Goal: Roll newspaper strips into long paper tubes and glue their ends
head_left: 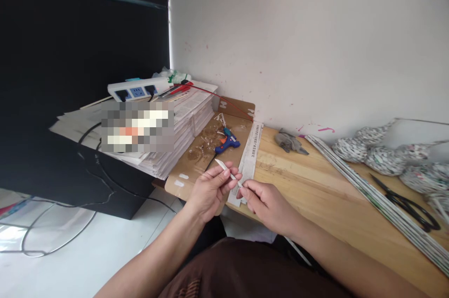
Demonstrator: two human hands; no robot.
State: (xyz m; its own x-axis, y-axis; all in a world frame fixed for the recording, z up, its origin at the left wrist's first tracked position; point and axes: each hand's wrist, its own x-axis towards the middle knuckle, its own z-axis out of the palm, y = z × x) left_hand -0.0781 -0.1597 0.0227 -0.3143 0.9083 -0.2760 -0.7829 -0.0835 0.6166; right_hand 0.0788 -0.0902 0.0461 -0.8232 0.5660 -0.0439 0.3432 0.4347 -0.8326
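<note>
A thin rolled paper tube (220, 164) runs slantwise through both my hands. Its flattened, pointed tip sticks out past my left hand (213, 190), which pinches it between thumb and fingers. Lower on the same tube, my right hand (261, 202) is closed around it, and the far end shows again below my right wrist. Beyond my hands, a blue glue gun (228, 142) lies on a stained cardboard sheet (180, 167) dotted with white scraps. Flat newspaper strips (254, 143) lie beside the cardboard, partly behind my fingers.
Left stands a tall stack of newspaper (196, 122) with a power strip (136, 90) on top and cables hanging down. A grey cloth (290, 141), a bundle of paper tubes (365, 190), black scissors (407, 202) and woven paper pieces (382, 160) lie on the wooden table (298, 181).
</note>
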